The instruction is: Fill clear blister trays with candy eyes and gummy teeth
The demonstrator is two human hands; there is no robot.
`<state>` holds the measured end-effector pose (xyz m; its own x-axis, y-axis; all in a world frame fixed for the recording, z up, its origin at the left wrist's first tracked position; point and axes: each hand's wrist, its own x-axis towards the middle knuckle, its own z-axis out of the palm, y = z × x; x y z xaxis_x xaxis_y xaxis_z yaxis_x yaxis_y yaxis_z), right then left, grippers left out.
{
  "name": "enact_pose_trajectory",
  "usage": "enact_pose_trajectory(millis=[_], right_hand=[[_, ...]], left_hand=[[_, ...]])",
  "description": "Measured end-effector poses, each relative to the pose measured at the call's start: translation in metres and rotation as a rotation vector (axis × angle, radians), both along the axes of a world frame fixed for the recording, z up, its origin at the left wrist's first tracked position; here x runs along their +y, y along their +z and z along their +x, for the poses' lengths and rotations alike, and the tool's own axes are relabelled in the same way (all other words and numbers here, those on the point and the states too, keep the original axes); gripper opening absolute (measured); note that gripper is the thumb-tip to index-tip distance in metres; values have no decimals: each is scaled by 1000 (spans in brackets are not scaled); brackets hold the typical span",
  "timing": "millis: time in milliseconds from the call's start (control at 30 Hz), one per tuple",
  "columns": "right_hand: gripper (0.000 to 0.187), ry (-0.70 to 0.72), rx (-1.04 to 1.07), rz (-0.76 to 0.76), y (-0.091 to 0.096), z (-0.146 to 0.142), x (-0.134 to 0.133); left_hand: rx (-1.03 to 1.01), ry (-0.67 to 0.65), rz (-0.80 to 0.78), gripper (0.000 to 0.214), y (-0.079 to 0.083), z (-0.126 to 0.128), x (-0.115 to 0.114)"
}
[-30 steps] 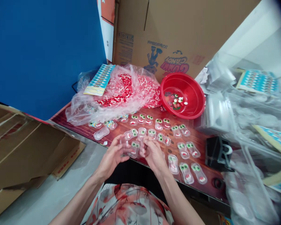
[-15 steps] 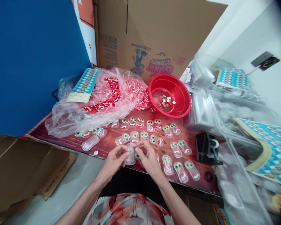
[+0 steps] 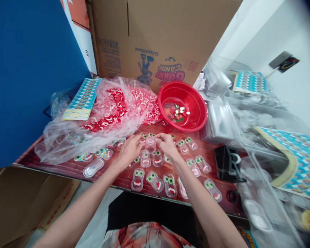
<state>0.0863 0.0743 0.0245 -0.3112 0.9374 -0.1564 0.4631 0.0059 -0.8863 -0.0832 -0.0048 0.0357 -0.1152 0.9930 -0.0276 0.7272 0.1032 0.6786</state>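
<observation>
My left hand [image 3: 132,147] and my right hand [image 3: 167,144] are over the back row of small clear plastic trays. Between their bent fingertips is a clear plastic tray cover [image 3: 151,142], gripped at its two sides and lying over a tray with green eye candies. Other peanut-shaped trays, such as a candy tray [image 3: 137,179] at the front, each hold green-and-white eyes and a red-and-white mouth piece. My right forearm hides part of the front rows. An empty clear tray [image 3: 93,167] lies left of my left forearm.
A plastic bag of red-and-white candies [image 3: 119,106] with a blue printed card sheet [image 3: 83,98] on it lies at the back left. A red basin [image 3: 200,115] holds several eyes. A black box [image 3: 226,162] and clear plastic packaging [image 3: 258,213] are on the right.
Both hands have moved away from me, from the front row to the back row of trays. The front trays they covered now show. The view has shifted slightly.
</observation>
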Motion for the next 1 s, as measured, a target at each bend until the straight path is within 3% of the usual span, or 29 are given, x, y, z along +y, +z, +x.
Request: enact_pose_trajectory(millis=[133, 333, 533, 867, 1000], right_hand=[[16, -39, -200, 61, -9, -10, 29], [22, -50, -465, 95, -15, -19, 32], [33, 134, -850, 145, -11, -23, 31], [34, 164, -881, 165, -12, -27, 30], [32, 171, -865, 173, -9, -29, 29]], left_hand=[[302, -111, -49, 42, 0, 1, 38], [381, -209, -154, 38, -10, 5, 67], [384, -254, -155, 34, -12, 0, 68], [346, -241, -142, 26, -22, -7, 70], [284, -215, -107, 41, -27, -9, 72]])
